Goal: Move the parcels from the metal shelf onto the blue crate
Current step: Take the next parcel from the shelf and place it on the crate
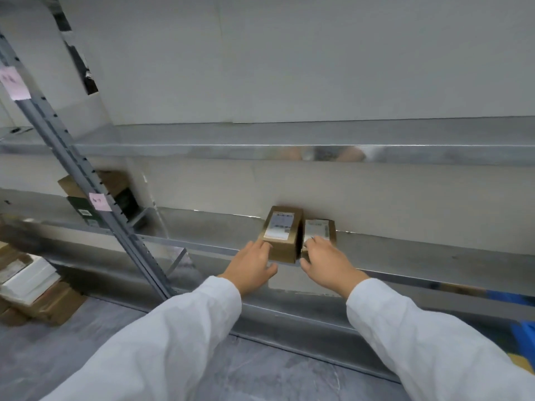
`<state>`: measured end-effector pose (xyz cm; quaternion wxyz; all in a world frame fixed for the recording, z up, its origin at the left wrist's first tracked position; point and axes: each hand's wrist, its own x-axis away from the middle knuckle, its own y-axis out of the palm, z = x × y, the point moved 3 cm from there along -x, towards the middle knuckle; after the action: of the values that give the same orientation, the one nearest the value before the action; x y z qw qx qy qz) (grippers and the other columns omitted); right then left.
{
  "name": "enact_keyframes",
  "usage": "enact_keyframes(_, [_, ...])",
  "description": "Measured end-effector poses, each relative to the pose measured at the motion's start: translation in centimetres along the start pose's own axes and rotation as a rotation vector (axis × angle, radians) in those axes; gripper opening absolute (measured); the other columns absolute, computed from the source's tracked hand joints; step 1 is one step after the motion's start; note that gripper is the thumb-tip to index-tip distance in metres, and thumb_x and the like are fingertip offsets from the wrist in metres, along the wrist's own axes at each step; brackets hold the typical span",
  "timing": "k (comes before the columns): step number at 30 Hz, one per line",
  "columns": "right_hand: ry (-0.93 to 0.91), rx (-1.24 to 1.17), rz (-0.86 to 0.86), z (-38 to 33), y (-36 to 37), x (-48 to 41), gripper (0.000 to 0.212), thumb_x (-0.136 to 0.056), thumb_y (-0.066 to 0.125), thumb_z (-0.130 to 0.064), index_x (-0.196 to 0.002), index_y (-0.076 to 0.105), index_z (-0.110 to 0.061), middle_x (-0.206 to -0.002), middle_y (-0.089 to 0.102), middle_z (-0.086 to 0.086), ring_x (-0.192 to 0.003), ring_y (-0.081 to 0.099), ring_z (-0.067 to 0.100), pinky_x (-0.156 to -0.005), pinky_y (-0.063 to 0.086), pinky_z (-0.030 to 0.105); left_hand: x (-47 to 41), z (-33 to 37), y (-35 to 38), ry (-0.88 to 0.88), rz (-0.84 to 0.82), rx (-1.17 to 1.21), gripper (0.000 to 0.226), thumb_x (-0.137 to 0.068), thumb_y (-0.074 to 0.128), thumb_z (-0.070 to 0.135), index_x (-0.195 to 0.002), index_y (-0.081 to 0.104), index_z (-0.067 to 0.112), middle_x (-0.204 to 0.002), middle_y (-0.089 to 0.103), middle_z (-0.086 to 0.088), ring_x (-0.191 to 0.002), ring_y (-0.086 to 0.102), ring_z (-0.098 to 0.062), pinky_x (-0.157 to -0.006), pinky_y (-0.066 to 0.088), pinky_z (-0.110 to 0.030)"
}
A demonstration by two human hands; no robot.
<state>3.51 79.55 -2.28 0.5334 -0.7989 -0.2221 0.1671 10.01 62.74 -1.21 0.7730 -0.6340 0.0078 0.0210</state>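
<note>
Larger parcel (282, 231), long axis toward the wall (376, 192), near corner clasped by left grip (253, 263); smaller parcel (320, 228) touching beside it, likewise aligned, near end clasped by right grip (325, 260)

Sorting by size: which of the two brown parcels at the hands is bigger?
The left parcel, gripped by the left hand; it stands taller and wider than the right parcel beside it.

Brown cartons (50, 306) topped with white boxes (29, 280) were stacked on the grey floor (260, 377) at lower left, while a pink note (16, 82) and a smaller pink note (100, 201), writing blurred, hung above, in front of pale, possibly cardboard backing panels (289, 68).
</note>
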Motion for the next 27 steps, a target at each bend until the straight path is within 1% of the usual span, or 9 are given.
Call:
enact_keyframes(3, [0.022,-0.013,-0.029,1.0,0.3,-3.4,0.035,-0.096,0.049,-0.031,-0.127,0.048,-0.015,-0.121,0.050,0.006,-0.112,0.051,0.024,-0.085,0.043,0.032,-3.2,-0.7,0.8,0.037,-0.013,-0.054,0.047,-0.096,0.051,0.037,-0.135,0.047,0.011,-0.134,0.051,-0.006,-0.118,0.048,-0.021,-0.102,0.042,-0.034])
enact_keyframes(6, [0.050,-0.035,-0.047,1.6,0.3,-6.4,0.038,-0.097,0.049,-0.030,-0.131,0.047,-0.014,-0.126,0.048,0.006,-0.118,0.048,0.025,-0.092,0.045,0.036,-5.4,-2.0,1.2,0.028,-0.006,-0.062,0.046,-0.097,0.048,0.037,-0.134,0.047,0.009,-0.129,0.052,-0.006,-0.117,0.047,-0.021,-0.101,0.041,-0.033])
enact_keyframes(12, [0.125,-0.104,-0.100,1.7,2.5,-9.8,0.038,-0.097,0.050,-0.030,-0.131,0.047,-0.015,-0.128,0.045,0.005,-0.111,0.051,0.022,-0.089,0.050,0.034,-8.6,-5.6,1.9,-0.022,0.026,0.065,0.043,-0.098,0.048,0.034,-0.133,0.047,0.010,-0.129,0.052,-0.006,-0.118,0.045,-0.020,-0.100,0.041,-0.031])
enact_keyframes(15, [0.179,-0.123,-0.101,2.1,3.2,-11.4,0.042,-0.097,0.049,-0.030,-0.136,0.044,-0.015,-0.138,0.038,0.007,-0.121,0.050,0.027,-0.098,0.048,0.039,-10.3,-7.5,2.9,-0.074,0.012,0.140,0.044,-0.098,0.049,0.036,-0.134,0.047,0.011,-0.131,0.050,-0.006,-0.121,0.045,-0.020,-0.101,0.040,-0.032])
enact_keyframes(17, [0.204,-0.144,-0.107,2.2,3.5,-12.6,0.045,-0.097,0.049,-0.028,-0.139,0.042,-0.016,-0.139,0.040,0.009,-0.125,0.047,0.028,-0.104,0.044,0.040,-11.4,-8.8,3.6,-0.090,-0.005,0.157,0.045,-0.099,0.048,0.037,-0.134,0.047,0.010,-0.133,0.050,-0.007,-0.123,0.045,-0.021,-0.102,0.040,-0.033])
enact_keyframes(19, [0.227,-0.170,-0.128,2.2,4.0,-14.1,0.041,-0.097,0.049,-0.027,-0.138,0.047,-0.018,-0.133,0.049,0.007,-0.119,0.052,0.025,-0.101,0.046,0.036,-12.7,-10.0,4.3,-0.088,-0.023,0.185,0.048,-0.099,0.048,0.037,-0.138,0.045,0.009,-0.136,0.049,-0.008,-0.127,0.043,-0.022,-0.105,0.037,-0.034])
enact_keyframes(22, [0.295,-0.186,-0.184,2.0,4.9,-16.1,0.032,-0.099,0.049,-0.027,-0.127,0.057,-0.016,-0.119,0.063,0.006,-0.099,0.062,0.019,-0.089,0.053,0.031,-14.8,-11.6,5.1,-0.089,-0.052,0.248,0.051,-0.098,0.049,0.036,-0.142,0.041,0.010,-0.140,0.047,-0.010,-0.132,0.041,-0.024,-0.108,0.036,-0.035])
enact_keyframes(25, [0.345,-0.159,-0.211,1.5,5.8,-17.9,0.032,-0.099,0.048,-0.027,-0.129,0.056,-0.018,-0.117,0.063,0.007,-0.099,0.062,0.019,-0.088,0.052,0.030,-17.2,-12.6,6.1,-0.092,-0.092,0.305,0.050,-0.097,0.050,0.037,-0.140,0.042,0.011,-0.138,0.047,-0.011,-0.130,0.040,-0.025,-0.106,0.036,-0.036])
enact_keyframes(27, [0.387,-0.148,-0.191,1.1,6.3,-19.2,0.028,-0.100,0.046,-0.027,-0.125,0.056,-0.018,-0.112,0.063,0.007,-0.095,0.063,0.020,-0.085,0.053,0.030,-18.5,-13.2,6.8,-0.097,-0.117,0.345,0.051,-0.096,0.051,0.038,-0.139,0.042,0.012,-0.136,0.048,-0.010,-0.127,0.041,-0.025,-0.105,0.037,-0.036])
